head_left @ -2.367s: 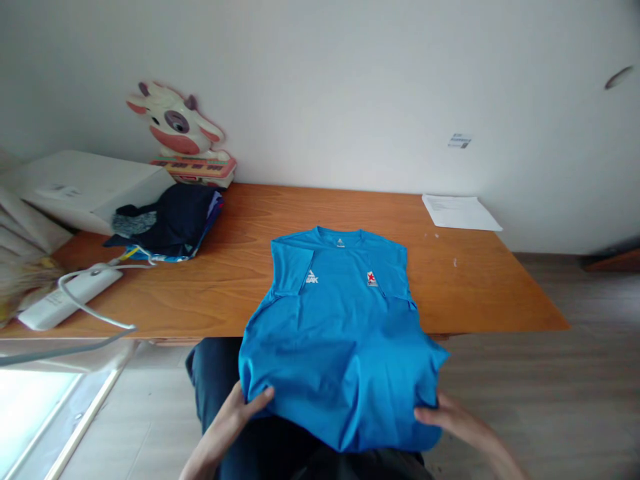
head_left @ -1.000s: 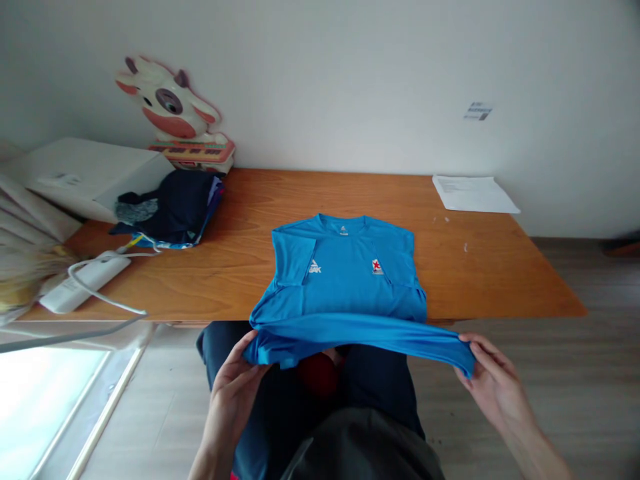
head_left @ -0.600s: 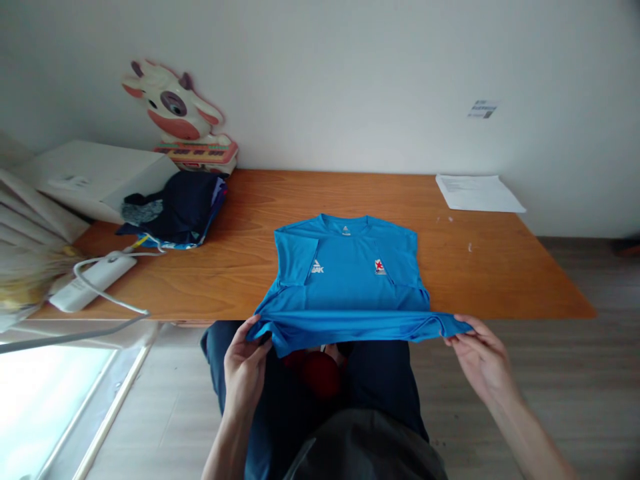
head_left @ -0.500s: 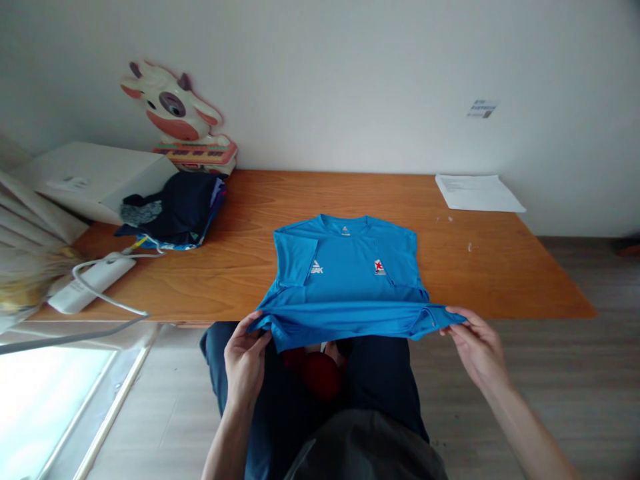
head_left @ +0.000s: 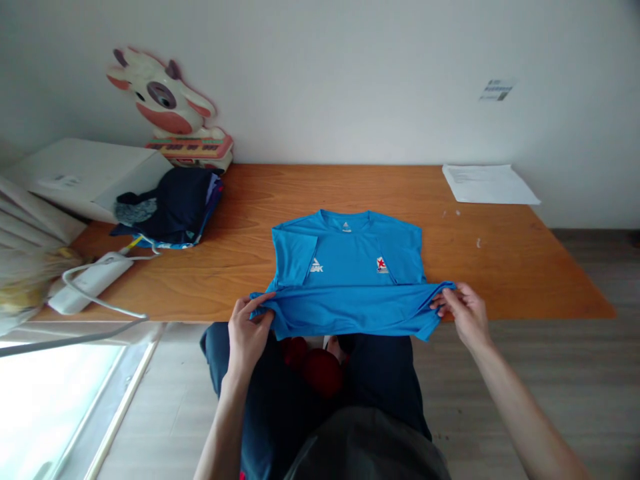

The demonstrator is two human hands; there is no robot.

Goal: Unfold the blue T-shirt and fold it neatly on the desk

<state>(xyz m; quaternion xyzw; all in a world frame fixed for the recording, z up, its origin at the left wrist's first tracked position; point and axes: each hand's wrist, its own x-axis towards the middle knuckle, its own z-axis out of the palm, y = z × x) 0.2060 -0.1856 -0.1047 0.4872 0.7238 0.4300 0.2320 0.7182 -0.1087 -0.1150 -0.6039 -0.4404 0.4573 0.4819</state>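
Note:
A blue T-shirt (head_left: 347,250) lies on the wooden table, collar toward the wall and both short sleeves turned in over the chest. White lettering and a small red-star badge show between the sleeves. Its lower part hangs over the table's front edge, with a fold raised across the width. My left hand (head_left: 249,331) pinches the left end of that fold between thumb and fingers. At the opposite end, my right hand (head_left: 464,313) grips the fold's right corner. The cloth is drawn fairly straight between them.
On the left of the wooden table (head_left: 520,280) are a pile of folded clothes (head_left: 185,203), a white box (head_left: 95,173), a cow-shaped toy keyboard (head_left: 170,107) and a white power strip (head_left: 93,283) with its cable. Papers (head_left: 490,185) lie at the back right.
Both hands have moved up and toward the table with the fold, the right one also a little inward. The raised fold now sits higher, nearer the sleeves. The view has shifted slightly.

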